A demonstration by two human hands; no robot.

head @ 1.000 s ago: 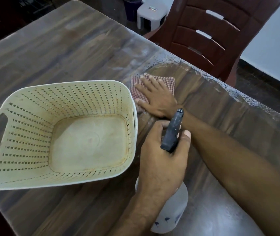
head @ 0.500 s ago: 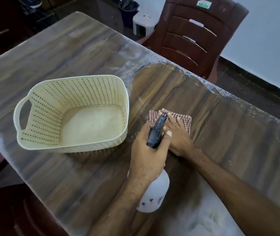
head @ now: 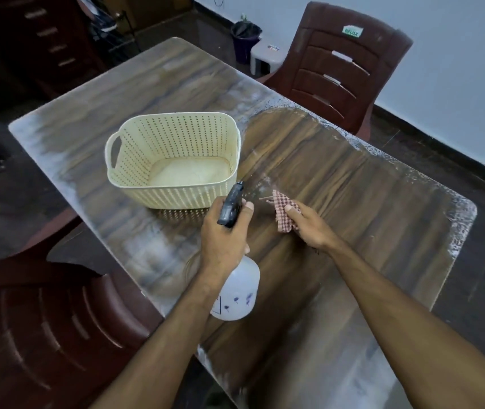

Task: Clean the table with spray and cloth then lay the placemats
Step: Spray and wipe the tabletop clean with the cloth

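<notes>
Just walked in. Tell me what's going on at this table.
A person is cleaning the table. The left hand grips a spray bottle, its nozzle aimed toward the middle of the tabletop. The right hand pinches a checked cloth, lifted and bunched. An empty cream basket sits on the table beyond the hands. No placemats are in sight.

Your left hand (head: 225, 231) covers the neck of the spray bottle (head: 236, 293), so the trigger and your fingers around it can't be seen, and the small marks on its white body are too blurry to read. Your right hand (head: 309, 224) hides part of the checked cloth (head: 283, 212). The near chair (head: 49, 326) and the bench (head: 353, 202) run off the bottom edge.
</notes>
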